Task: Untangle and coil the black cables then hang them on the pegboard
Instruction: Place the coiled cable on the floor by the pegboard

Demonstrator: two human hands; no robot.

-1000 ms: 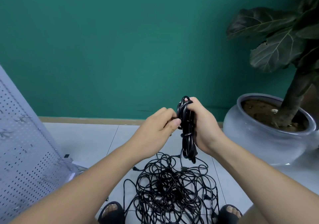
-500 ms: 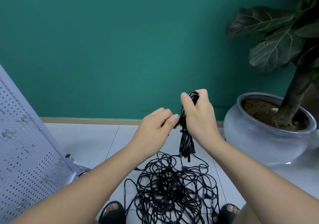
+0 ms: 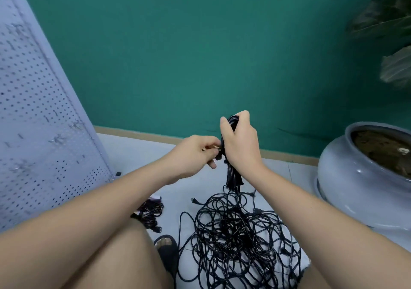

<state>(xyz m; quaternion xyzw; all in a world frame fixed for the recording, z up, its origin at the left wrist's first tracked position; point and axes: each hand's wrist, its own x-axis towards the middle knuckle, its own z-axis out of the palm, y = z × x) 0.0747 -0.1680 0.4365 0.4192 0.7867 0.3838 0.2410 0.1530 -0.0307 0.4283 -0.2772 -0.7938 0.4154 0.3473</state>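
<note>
The right hand (image 3: 241, 141), raised, closes its fingers tightly around the coiled cable bundle (image 3: 232, 177). The left hand (image 3: 195, 155) pinches the plug (image 3: 214, 148) beside it, above the tangled pile (image 3: 240, 239).

right hand (image 3: 241, 143) grips coiled bundle (image 3: 233, 177) | left hand (image 3: 195, 153) pinches cable end (image 3: 211, 148) just beside it | tangled cables (image 3: 235, 239) on floor below both hands | pegboard (image 3: 40, 121) left of left hand

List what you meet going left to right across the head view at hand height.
pegboard → left hand pinching the cable end → right hand gripping the coiled cable → grey plant pot
</note>
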